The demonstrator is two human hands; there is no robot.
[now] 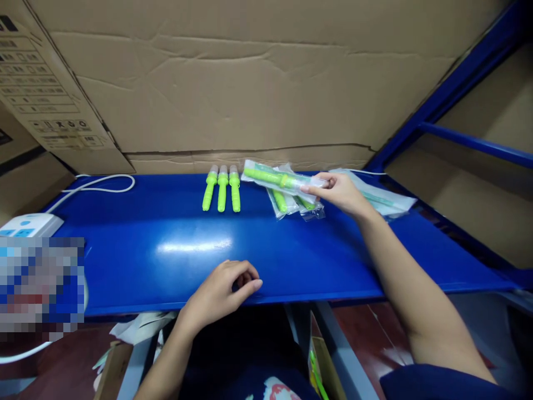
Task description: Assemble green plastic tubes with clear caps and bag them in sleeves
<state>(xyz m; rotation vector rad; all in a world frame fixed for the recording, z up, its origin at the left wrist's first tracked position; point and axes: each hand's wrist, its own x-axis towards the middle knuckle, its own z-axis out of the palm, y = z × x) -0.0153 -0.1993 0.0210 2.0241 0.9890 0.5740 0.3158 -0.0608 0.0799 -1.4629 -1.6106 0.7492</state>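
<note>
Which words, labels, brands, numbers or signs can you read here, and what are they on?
No text reads clearly enough to quote.
Cardboard panel at left: printed table and a row of pictograms, too small and blurred.
Held packet in the right hand: green print, blurred.
Flat packet at right: green marking, unreadable.

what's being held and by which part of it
The right grip holds a bagged green stick by its picture-right end; nothing shows in the left grip.

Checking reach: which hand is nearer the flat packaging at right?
Right. The right hand is beside the left end of the flat packaging; the left hand is near the table's front edge.
</note>
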